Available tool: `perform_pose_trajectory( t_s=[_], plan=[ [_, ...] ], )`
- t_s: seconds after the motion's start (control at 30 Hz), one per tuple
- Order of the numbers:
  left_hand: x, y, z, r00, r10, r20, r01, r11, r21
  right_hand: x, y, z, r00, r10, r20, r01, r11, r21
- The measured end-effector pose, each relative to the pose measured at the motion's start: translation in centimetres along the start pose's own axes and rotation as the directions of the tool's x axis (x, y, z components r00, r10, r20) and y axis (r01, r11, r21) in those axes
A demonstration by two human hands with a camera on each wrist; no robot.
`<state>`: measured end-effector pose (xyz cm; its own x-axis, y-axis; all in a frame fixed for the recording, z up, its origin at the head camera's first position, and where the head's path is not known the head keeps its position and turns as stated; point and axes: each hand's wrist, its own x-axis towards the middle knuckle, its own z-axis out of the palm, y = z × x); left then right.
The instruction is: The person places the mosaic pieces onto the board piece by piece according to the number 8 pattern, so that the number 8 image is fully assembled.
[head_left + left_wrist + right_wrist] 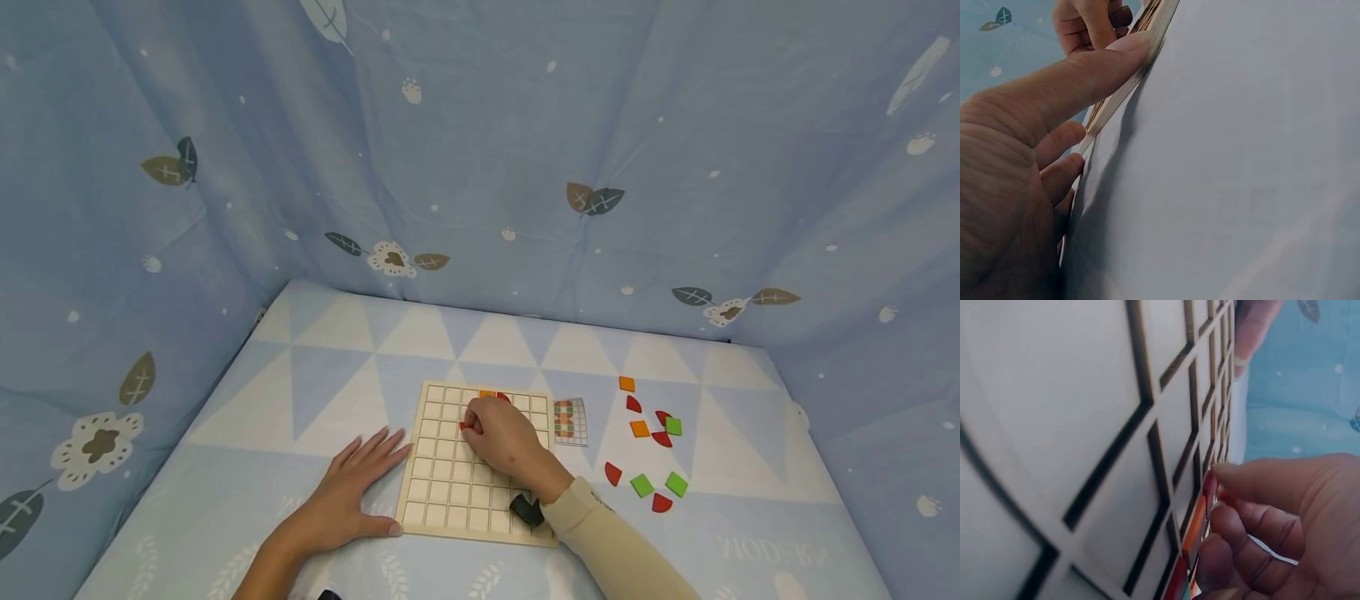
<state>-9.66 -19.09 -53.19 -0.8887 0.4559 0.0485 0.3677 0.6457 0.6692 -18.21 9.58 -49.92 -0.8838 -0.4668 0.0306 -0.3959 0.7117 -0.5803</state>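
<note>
A square wooden grid board [448,492] lies on the table. My left hand [348,500] rests at its left side, fingers spread; in the left wrist view the thumb [1094,75] presses the board's edge. Over the upper part of the board, my right hand [502,437] pinches a small red quarter-circle piece [463,427] between thumb and fingers, right at a grid cell. In the right wrist view this red piece [1210,485] stands beside an orange tile [1194,531]. An orange tile [487,393] and a red piece [503,397] show in the top row, partly hidden by the right hand.
A printed pattern card [572,422] lies against the board's right side. Farther right are scattered loose orange squares [627,384], red quarter-circles [612,473] and green squares [642,485]. Blue patterned curtains [480,167] enclose the table. A black wrist device [527,510] is on the right wrist.
</note>
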Motion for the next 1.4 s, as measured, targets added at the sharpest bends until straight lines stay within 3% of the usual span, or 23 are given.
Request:
perform_pose_trajectory(
  t_s=[0.23, 0.4, 0.63, 0.8, 1.07, 1.4],
  plan=[
    [0.2, 0.1, 0.0, 0.999, -0.044, 0.022, 0.044, 0.999, 0.007, -1.3, 0.2, -1.2, 1.000, 0.015, -0.016, -0.014, 0.999, 0.047],
    [0.2, 0.0, 0.0, 1.000, -0.015, 0.020, 0.015, 1.000, 0.007, -3.4, 1.5, -2.3, 0.998, 0.040, -0.058, -0.039, 0.999, 0.015],
    [-0.1, -0.2, 0.0, 0.999, 0.029, 0.018, -0.030, 0.999, 0.044, -7.1, 4.1, -3.9, 0.982, 0.146, -0.120, -0.144, 0.989, 0.024],
    [-0.2, -0.1, -0.1, 1.000, 0.024, 0.017, -0.025, 0.998, 0.052, -9.4, 5.7, -5.6, 0.953, 0.256, -0.159, -0.247, 0.966, 0.077],
    [0.0, -0.2, 0.2, 0.998, -0.032, 0.058, 0.031, 0.999, 0.022, -12.7, 9.0, -8.8, 0.902, 0.381, -0.202, -0.374, 0.925, 0.074],
    [0.0, -0.1, 0.2, 0.999, 0.036, 0.010, -0.037, 0.999, 0.032, -17.0, 12.6, -12.1, 0.815, 0.554, -0.168, -0.563, 0.826, -0.009]
  ],
)
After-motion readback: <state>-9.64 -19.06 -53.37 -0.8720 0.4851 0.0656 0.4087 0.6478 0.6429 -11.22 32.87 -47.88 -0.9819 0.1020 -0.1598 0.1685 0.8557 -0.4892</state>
